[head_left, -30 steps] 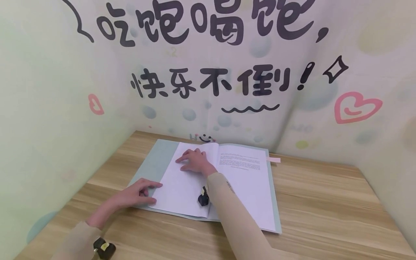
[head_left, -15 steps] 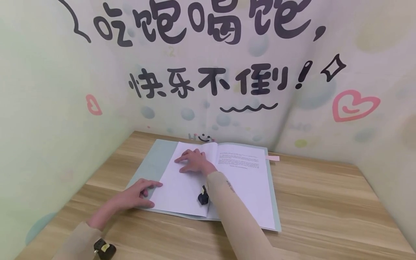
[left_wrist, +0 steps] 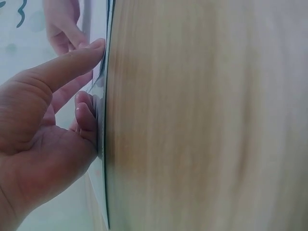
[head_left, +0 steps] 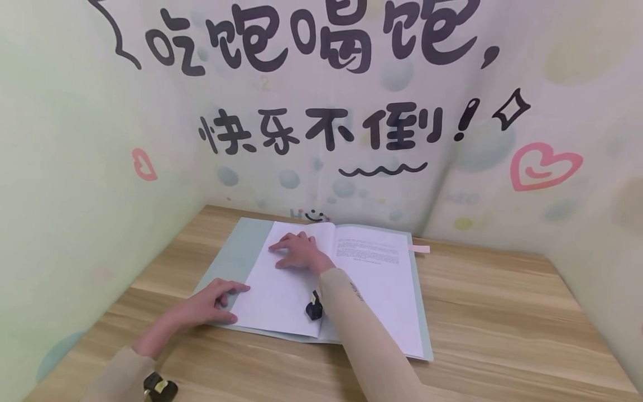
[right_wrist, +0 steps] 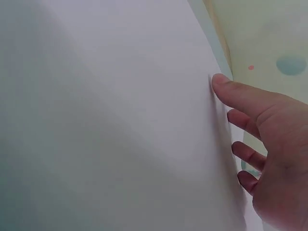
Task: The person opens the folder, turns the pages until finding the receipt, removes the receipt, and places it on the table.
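A pale blue-green folder [head_left: 238,245] lies spread open on the table. White sheets are turned over onto its left cover, while the printed right page [head_left: 382,301] faces up. My right hand [head_left: 300,251] rests with spread fingertips on the upper part of the blank left page [head_left: 273,304]. At the lower left corner, my left hand [head_left: 211,301] touches the sheet's edge with its index finger and thumb tip. The left wrist view shows the left thumb [left_wrist: 72,65] along the folder's near edge, other fingers bent against the cover. In the right wrist view, the right fingertips meet the paper.
The wooden table [head_left: 497,312] extends to the right of the folder. A pink tab [head_left: 421,249] sticks out from the right page's edge. Printed fabric [head_left: 321,184] with lettering hangs behind and on both sides. A black wrist device [head_left: 313,310] hangs under the right sleeve.
Both hands stay in nearly the same places on the folder. The head view has shifted slightly.
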`<state>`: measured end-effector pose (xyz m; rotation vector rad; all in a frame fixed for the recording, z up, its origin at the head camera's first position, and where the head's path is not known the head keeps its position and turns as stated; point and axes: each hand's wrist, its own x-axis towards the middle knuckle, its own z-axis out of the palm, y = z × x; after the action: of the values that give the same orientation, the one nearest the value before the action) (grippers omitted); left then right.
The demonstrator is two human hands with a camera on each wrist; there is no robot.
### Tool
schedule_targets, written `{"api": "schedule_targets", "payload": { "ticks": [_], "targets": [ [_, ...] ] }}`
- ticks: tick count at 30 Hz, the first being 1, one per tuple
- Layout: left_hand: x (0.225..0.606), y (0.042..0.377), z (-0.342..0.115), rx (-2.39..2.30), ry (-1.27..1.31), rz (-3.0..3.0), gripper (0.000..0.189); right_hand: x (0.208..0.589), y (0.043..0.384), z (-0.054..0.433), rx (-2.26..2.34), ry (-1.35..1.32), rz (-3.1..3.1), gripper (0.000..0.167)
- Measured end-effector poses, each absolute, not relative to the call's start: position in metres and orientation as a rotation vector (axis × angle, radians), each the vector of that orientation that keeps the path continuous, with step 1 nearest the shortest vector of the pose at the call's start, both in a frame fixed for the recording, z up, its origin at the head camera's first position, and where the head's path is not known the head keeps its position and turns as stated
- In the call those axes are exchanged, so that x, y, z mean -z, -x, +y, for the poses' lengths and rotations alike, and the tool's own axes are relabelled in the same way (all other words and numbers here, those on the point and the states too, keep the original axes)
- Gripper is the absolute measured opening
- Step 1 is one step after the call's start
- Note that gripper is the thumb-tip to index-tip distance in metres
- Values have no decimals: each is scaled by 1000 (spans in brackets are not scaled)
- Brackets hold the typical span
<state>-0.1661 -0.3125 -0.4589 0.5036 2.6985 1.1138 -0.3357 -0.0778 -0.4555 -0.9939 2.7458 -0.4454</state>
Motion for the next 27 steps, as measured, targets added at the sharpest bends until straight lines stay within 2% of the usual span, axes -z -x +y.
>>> {"api": "schedule_targets", "payload": {
  "ticks": [8, 18, 27],
  "targets": [
    [463, 167, -311, -1114, -500, 2718, 63, 437, 330, -58, 672, 1006, 2751, 45],
    [463, 164, -311, -1122, -537, 2733, 63, 414, 323, -2, 996, 945, 2793, 44],
    [462, 165, -309, -1130, -560, 2729, 63, 411, 323, 56, 1285, 739, 2817, 45]
  ]
}}
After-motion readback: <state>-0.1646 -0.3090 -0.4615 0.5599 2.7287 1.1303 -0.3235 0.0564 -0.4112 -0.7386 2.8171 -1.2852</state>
